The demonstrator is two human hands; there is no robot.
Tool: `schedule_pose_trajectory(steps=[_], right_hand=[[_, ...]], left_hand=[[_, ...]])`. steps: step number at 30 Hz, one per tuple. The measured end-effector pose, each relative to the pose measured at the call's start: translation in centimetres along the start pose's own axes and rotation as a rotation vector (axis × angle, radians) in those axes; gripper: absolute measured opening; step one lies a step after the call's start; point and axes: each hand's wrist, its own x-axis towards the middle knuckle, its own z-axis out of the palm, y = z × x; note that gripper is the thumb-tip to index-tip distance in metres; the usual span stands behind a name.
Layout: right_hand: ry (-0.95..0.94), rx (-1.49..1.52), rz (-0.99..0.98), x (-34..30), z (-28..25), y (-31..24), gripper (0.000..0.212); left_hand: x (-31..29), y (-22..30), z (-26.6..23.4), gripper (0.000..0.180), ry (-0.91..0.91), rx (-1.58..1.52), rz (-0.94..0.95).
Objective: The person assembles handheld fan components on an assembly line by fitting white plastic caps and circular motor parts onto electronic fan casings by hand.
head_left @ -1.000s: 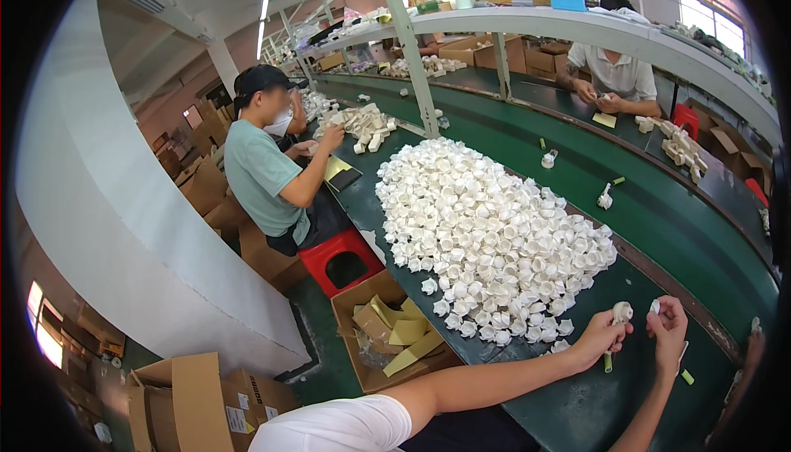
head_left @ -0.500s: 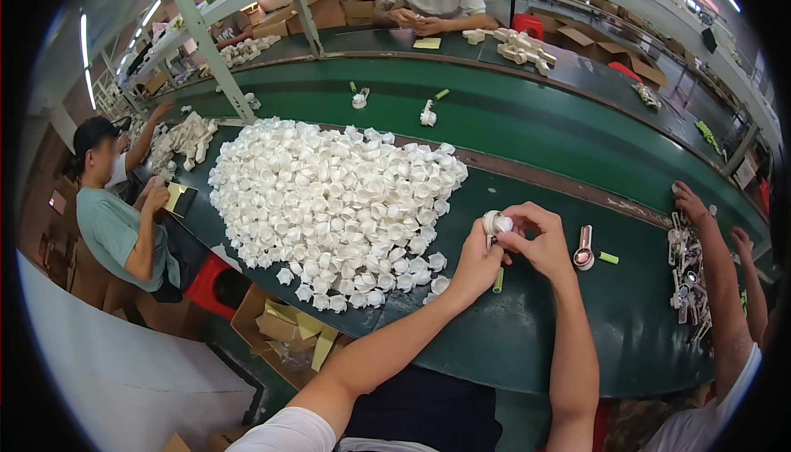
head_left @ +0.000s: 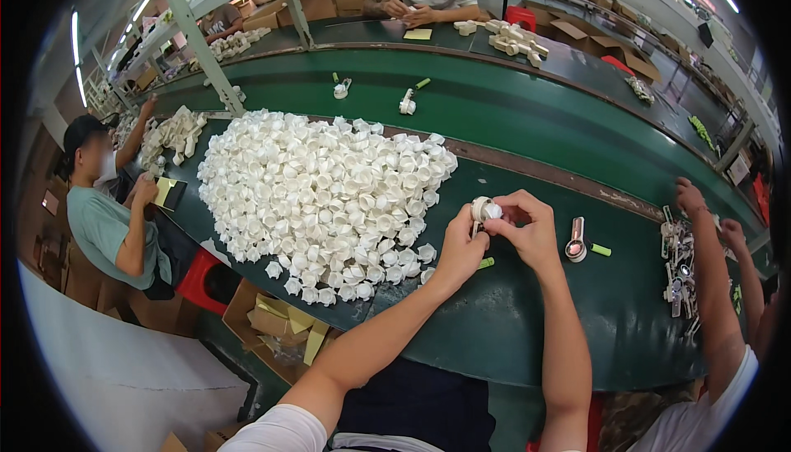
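Note:
In front of me, above the dark green tabletop, my left hand [head_left: 461,248] is closed around a small white device with a round head [head_left: 480,206]. The fingers of my right hand [head_left: 528,228] are bent in a pinch at a smooth white cap-like piece [head_left: 493,211] on that head. Fingers partly cover the join between them. Below my hands lies a green cylindrical cell [head_left: 486,262]. To the left, a large heap of white cup-shaped parts with petal-like rims [head_left: 321,196] spreads close to my left hand.
On my right lie a similar device with a handle [head_left: 576,240] and another green cell [head_left: 601,249]. A co-worker's arm [head_left: 715,279] reaches over a pile of devices [head_left: 679,266]. Beyond runs a green conveyor belt [head_left: 494,118]. An open carton [head_left: 247,320] stands below the table's left edge.
The whole view has shifted slightly. My hands stay together on the device, and its round head with the white piece appears turned a little.

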Motion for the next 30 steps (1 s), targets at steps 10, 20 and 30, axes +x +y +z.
schedule_pose_trajectory(steps=[10,20,30], right_hand=[[-0.072,0.017,0.105,-0.1,-0.5,0.3,0.027],[-0.068,-0.300,-0.205,-0.1,-0.6,-1.5,0.025],[0.069,-0.180,-0.083,-0.5,1.0,-1.0,0.028]], left_hand=[[-0.9,-0.1,0.4,0.031,0.009,0.126,-0.022],[-0.3,-0.3,0.2,0.032,0.024,0.039,0.001],[0.1,-1.3,0.8,0.034,0.088,-0.015,0.066]])
